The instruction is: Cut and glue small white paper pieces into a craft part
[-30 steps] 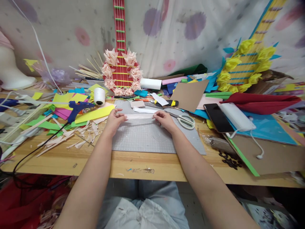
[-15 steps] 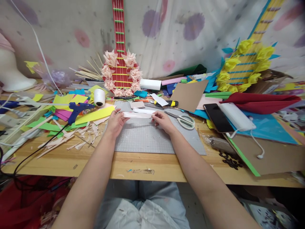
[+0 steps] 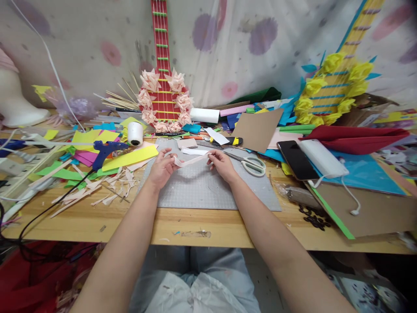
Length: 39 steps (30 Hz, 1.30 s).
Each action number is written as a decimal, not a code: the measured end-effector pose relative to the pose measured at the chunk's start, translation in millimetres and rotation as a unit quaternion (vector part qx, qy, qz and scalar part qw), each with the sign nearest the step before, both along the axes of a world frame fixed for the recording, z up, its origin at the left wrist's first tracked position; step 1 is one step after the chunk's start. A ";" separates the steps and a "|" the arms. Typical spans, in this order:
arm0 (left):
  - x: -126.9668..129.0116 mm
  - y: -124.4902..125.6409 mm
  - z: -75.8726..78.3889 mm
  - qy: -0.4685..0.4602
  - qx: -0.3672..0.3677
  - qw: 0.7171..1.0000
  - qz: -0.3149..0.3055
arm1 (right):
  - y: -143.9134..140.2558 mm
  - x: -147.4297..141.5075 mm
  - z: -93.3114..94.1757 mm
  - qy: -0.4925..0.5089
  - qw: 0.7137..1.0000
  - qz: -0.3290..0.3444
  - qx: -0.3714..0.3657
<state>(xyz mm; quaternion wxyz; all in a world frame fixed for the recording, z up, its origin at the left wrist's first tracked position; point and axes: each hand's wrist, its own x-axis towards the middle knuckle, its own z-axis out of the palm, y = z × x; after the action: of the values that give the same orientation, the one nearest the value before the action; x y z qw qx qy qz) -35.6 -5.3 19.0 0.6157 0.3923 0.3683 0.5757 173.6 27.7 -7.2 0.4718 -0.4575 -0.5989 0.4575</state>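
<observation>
Both forearms are reaching over the wooden table edge [image 3: 202,228] onto the grey cutting mat [image 3: 208,191]. The left hand [image 3: 162,167] and right hand [image 3: 222,164] are each pinching an end of a pale pink paper strip [image 3: 190,160], which is sagging just above the mat. Scissors [image 3: 252,164] are lying just right, and a blue glue gun [image 3: 106,150] is sitting off left. The red paper guitar [image 3: 163,87] is leaning at the back.

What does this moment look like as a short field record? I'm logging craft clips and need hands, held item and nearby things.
left hand: pinches one end of the paper strip
right hand: pinches the other end
strip: pale pink, lifted off the mat, sagging in the middle
surface: grey cutting mat
nearby: scissors, blue glue gun, white thread spool
</observation>
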 end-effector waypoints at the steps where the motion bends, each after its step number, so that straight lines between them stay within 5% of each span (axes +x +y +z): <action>1: 1.2 -1.0 -0.3 0.008 0.001 1.000 -0.014 | 0.4 -1.1 -0.8 -0.008 1.000 -0.007 0.003; 5: 9.8 -6.7 -0.9 0.023 0.003 0.995 -0.098 | -0.9 -7.8 -0.9 -0.010 1.000 0.005 0.014; 10: 20.5 -12.5 -1.9 0.023 -0.002 0.982 -0.186 | -8.9 -11.7 5.1 0.016 0.992 0.125 -0.001; 20: 21.2 -8.8 -3.8 0.012 -0.004 0.994 -0.104 | -13.9 -9.2 9.1 -0.011 0.979 0.198 0.038; 26: 26.8 -7.2 -9.6 0.007 -0.016 0.998 -0.067 | -13.4 -11.7 9.1 -0.028 0.979 0.186 0.082; 39: 24.3 -11.7 -6.5 -0.086 -0.078 0.974 -0.196 | -10.4 -10.7 6.7 0.015 0.984 0.163 0.076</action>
<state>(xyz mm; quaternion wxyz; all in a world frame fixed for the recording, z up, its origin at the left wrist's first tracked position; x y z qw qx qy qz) -11.2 -17.0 12.4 0.7749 0.3563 0.2738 0.4446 162.9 17.3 -0.5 0.4330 -0.3097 -0.6914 0.4884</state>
